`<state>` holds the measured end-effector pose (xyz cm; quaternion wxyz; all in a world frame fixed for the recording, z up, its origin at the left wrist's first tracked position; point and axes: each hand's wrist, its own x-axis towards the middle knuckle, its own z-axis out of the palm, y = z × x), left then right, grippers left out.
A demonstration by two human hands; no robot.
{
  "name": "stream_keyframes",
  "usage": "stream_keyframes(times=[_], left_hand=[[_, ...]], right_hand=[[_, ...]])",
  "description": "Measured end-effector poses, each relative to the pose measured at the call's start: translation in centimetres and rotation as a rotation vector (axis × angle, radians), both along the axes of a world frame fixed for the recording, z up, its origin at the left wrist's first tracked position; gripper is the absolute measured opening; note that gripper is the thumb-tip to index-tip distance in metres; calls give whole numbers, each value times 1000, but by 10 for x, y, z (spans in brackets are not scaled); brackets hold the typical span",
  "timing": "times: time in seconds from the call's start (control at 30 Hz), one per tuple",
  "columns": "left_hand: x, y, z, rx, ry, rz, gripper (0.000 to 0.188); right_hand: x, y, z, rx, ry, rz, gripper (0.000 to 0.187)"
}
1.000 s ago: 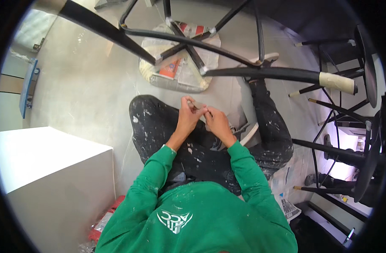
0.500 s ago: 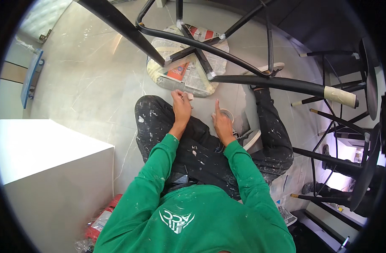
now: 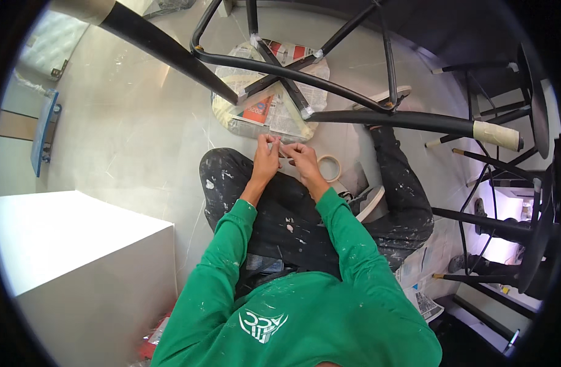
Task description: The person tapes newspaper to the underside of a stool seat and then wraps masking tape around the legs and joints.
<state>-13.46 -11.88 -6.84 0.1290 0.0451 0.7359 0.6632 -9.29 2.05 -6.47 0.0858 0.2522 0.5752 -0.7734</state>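
Observation:
My left hand (image 3: 266,160) and my right hand (image 3: 303,163) meet above my bent leg, fingertips pinched close together. Between them is a small pale piece, apparently masking tape, mostly hidden by the fingers. Just right of my right hand, a roll of masking tape (image 3: 337,170) lies on the floor. Beyond my hands rests the newspaper-wrapped seat (image 3: 237,120) of an upturned stool, its paper fixed with pale tape. The stool's black legs (image 3: 409,121) rise toward me, with pale wrapping (image 3: 496,136) around the end of one.
A white box-shaped block (image 3: 103,257) stands at the left. More black stools (image 3: 533,122) lie or stand at the right, where another person's dark-clothed legs (image 3: 501,266) show. A blue wheeled board (image 3: 44,133) is at the far left. Newspaper (image 3: 424,304) lies on the floor near my right side.
My right hand has moved left from beside the tape roll, its extended index finger now bent into a pinch against my left hand's fingertips. The view has shifted slightly.

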Motion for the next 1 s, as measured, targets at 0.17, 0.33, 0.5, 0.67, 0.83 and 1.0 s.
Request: stream_keyframes(times=[0.17, 0.33, 0.5, 0.67, 0.83, 1.0], left_hand=[[-22, -8, 14, -525, 526, -41, 19], [-89, -21, 27, -620, 759, -73, 24], [-113, -16, 35, -343, 390, -413, 53], [-117, -26, 28, -359, 356, -595, 56], [-120, -26, 21, -321, 285, -551, 28], [-118, -22, 20, -329, 323, -461, 11]], right_hand=[[-3, -23, -18, 41, -2, -136, 24], [-20, -50, -43, -44, -37, -327, 22], [-32, -57, -46, -166, 9, -429, 19], [-45, -62, -48, -211, 57, -485, 16], [-56, -72, -43, -228, 124, -603, 16], [-57, -84, -42, -132, 82, -649, 19]])
